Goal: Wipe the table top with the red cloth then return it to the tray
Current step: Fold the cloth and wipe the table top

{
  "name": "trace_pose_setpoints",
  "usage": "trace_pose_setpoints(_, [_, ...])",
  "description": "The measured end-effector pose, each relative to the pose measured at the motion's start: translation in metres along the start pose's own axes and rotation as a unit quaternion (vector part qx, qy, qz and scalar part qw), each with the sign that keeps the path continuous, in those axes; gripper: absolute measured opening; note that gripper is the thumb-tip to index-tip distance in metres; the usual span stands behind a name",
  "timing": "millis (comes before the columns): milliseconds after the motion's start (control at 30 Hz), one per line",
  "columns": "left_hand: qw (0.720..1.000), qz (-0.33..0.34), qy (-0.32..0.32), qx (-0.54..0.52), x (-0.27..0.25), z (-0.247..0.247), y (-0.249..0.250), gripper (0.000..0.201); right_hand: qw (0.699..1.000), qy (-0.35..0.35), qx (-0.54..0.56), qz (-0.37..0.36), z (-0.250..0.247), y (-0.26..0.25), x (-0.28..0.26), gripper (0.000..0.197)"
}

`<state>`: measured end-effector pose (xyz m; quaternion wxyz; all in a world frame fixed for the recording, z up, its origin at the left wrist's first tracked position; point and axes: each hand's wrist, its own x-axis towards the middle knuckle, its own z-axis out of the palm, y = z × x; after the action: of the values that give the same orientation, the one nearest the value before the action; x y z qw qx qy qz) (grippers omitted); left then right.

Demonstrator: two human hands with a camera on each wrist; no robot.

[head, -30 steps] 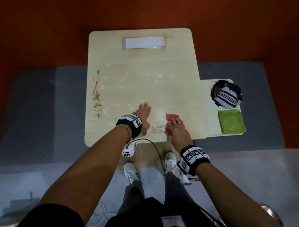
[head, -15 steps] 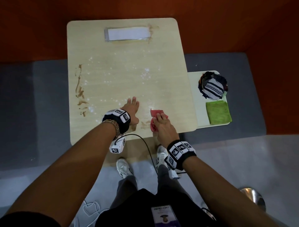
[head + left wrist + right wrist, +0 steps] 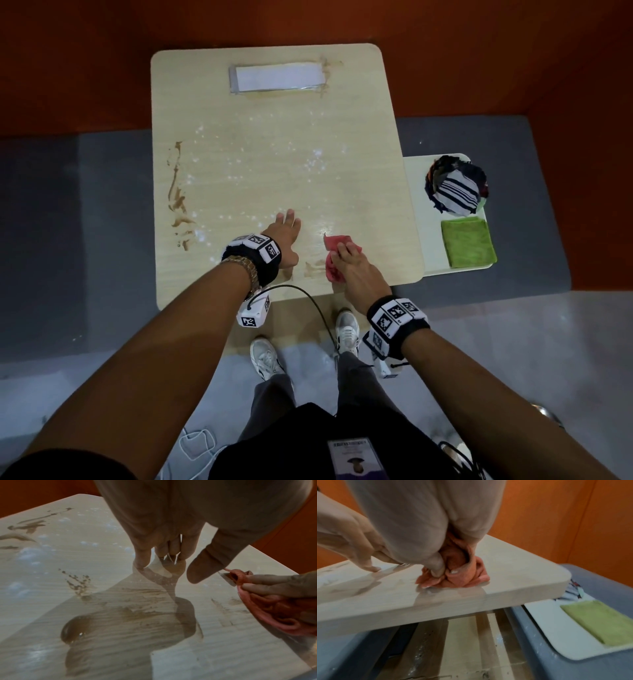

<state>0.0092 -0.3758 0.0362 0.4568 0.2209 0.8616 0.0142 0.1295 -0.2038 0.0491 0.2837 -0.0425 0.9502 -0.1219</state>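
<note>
The red cloth [image 3: 334,255] lies bunched on the light wooden table top [image 3: 274,164] near its front edge. My right hand [image 3: 352,270] grips the red cloth [image 3: 458,574] with thumb and fingers curled round it, pressing it onto the wood. My left hand [image 3: 286,236] rests on the table just left of the cloth, its straight fingertips [image 3: 140,562] touching the surface. Brown smears [image 3: 313,269] sit between the two hands, and a longer brown streak [image 3: 176,195] runs along the left side. The white tray [image 3: 421,192] stands lower, to the right of the table.
On the tray lie a green cloth [image 3: 467,243] and a bundle of striped dark cloths [image 3: 455,190]. A white rectangular piece [image 3: 279,77] sits at the table's far end. White specks dot the middle of the table. My shoes [image 3: 347,330] stand below the front edge.
Both hands stay where they were on the table, the right still gripping the red cloth. Only the head camera has shifted its view.
</note>
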Motion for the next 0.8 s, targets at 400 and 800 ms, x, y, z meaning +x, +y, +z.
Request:
trace_pose_setpoints(400, [1.000, 0.003, -0.005, -0.018, -0.004, -0.004, 0.001, 0.091, 0.999, -0.008, -0.039, -0.013, -0.001, 0.018, 0.005, 0.066])
trace_pose_setpoints(800, [1.000, 0.005, -0.014, -0.006, -0.010, -0.009, 0.003, 0.087, 0.997, -0.003, -0.052, -0.063, -0.012, 0.066, 0.004, 0.076])
